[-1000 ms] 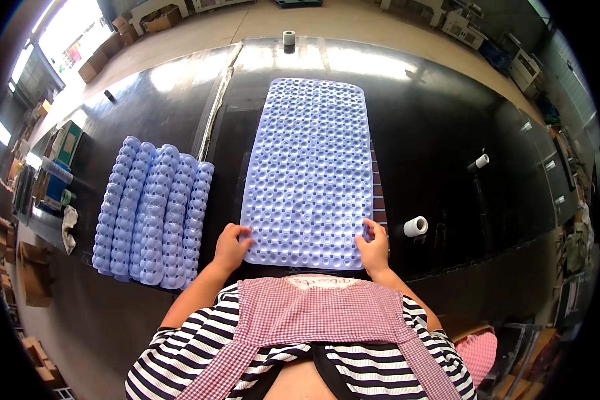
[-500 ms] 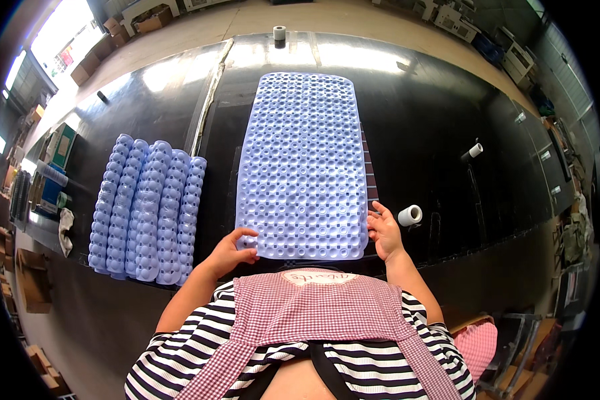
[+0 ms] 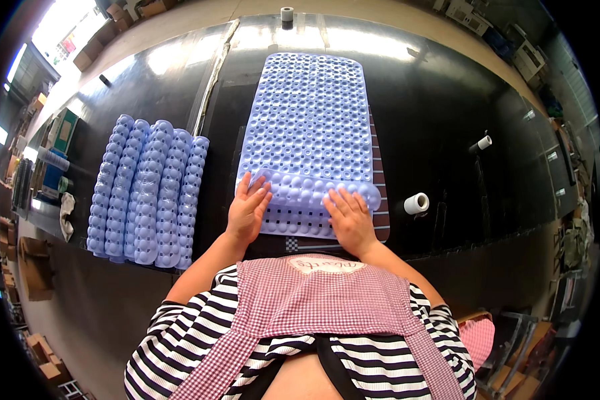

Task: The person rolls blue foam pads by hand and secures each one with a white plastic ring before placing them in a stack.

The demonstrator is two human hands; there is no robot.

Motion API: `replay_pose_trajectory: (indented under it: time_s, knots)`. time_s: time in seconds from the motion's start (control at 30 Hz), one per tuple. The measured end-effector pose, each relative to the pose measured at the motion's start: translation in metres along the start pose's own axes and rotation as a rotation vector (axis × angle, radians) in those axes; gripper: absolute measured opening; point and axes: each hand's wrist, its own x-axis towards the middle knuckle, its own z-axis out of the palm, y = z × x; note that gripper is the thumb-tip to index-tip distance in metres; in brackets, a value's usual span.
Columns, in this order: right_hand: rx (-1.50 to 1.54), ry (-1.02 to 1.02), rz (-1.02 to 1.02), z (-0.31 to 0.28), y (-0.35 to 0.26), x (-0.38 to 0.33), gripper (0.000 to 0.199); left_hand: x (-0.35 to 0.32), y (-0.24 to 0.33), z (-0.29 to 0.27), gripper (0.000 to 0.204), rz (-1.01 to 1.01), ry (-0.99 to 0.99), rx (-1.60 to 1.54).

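A light blue bubbled bath mat (image 3: 310,113) lies lengthwise in front of me. Its near end is curled over into a thick roll (image 3: 307,192) that runs crosswise. More blue mat (image 3: 293,223) with small square holes shows on the near side of the roll. My left hand (image 3: 247,208) is at the roll's left end, fingers spread and upright against it. On the right part of the roll my right hand (image 3: 350,217) lies with fingers stretched out. A dark striped cloth (image 3: 380,200) peeks out under the mat's right edge.
Several rolled blue mats (image 3: 150,193) lie side by side to the left on the black table (image 3: 447,120). White tape rolls (image 3: 417,203) stand to the right and at the far edge. Boxes (image 3: 61,137) and a crumpled cloth (image 3: 67,217) sit at the table's left side.
The mat's near end has gone from flat to curled away from me into a roll. Both hands have moved from the near corners forward onto it, the right one also inward.
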Motion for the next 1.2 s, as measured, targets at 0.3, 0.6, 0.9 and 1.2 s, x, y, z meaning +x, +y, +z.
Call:
replay_pose_trajectory:
  time_s: [0.3,0.6,0.9,1.2]
  knots:
    - [0.146,0.022,0.163,0.027,0.022,0.002,0.034,0.023,0.015,-0.002,0.047,0.779,-0.35,2.055]
    - [0.312,0.072,0.153,0.008,-0.001,-0.036,0.038,-0.025,0.004,-0.035,0.041,0.812,-0.411,1.869]
    - [0.35,0.071,0.161,0.012,-0.005,-0.04,0.023,-0.026,0.002,-0.044,0.024,0.674,-0.38,1.79]
    - [0.618,-0.292,0.41,0.014,0.02,-0.024,0.014,0.003,0.021,-0.031,0.019,0.324,-0.482,1.828]
